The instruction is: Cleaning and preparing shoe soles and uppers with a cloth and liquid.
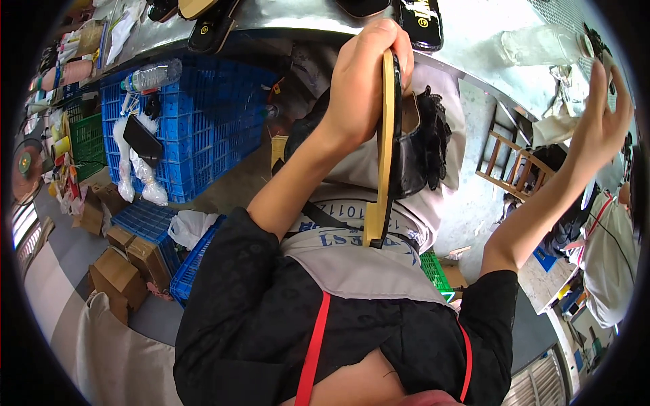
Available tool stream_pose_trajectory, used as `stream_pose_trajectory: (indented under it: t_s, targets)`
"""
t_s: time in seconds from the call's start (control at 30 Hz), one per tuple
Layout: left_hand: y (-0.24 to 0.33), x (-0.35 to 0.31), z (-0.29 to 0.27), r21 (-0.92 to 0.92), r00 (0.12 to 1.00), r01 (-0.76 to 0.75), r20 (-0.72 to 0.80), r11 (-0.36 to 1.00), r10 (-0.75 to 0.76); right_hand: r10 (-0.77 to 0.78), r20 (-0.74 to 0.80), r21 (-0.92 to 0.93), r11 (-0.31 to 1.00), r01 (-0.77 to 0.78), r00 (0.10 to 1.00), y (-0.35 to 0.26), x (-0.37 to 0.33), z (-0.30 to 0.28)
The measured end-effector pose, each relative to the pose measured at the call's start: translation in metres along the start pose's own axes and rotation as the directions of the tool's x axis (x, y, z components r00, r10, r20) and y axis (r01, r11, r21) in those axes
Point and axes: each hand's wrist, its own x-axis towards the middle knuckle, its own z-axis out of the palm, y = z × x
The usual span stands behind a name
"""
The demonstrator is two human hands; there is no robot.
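My left hand [369, 78] is closed around the toe end of a black shoe [410, 166]. The shoe is held on edge over my lap, its tan sole [388, 135] turned to the left and its low heel pointing down toward me. Dark ruffled trim [437, 139] runs along the upper on the right side. Out to the far right, my right hand [602, 118] is raised with its fingers apart, and nothing shows in it. Near its fingertips a clear jar [542, 46] lies on the metal worktable [474, 30].
More black shoes [215, 27] rest along the worktable's edge. On the left stands a blue crate [210, 128] with a plastic bottle [152, 76] and a dark phone [143, 141]. Cardboard boxes [116, 277] sit lower left. A wooden frame [514, 166] is below my right forearm; another person's clothing [613, 250] shows far right.
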Motion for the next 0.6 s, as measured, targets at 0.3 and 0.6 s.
stream_pose_trajectory:
  t_s: [0.3,0.6]
  targets:
    - [0.007,-0.003,0.012,0.066,1.000,0.008,0.016,0.998,-0.010,-0.489,0.500,0.763,0.639,-0.096,0.715,-0.136,-0.044,-0.030]
    - [0.008,-0.004,0.015,0.133,0.999,-0.017,0.050,0.991,0.010,-0.759,0.252,0.899,0.414,0.146,0.601,-0.117,-0.034,-0.009]
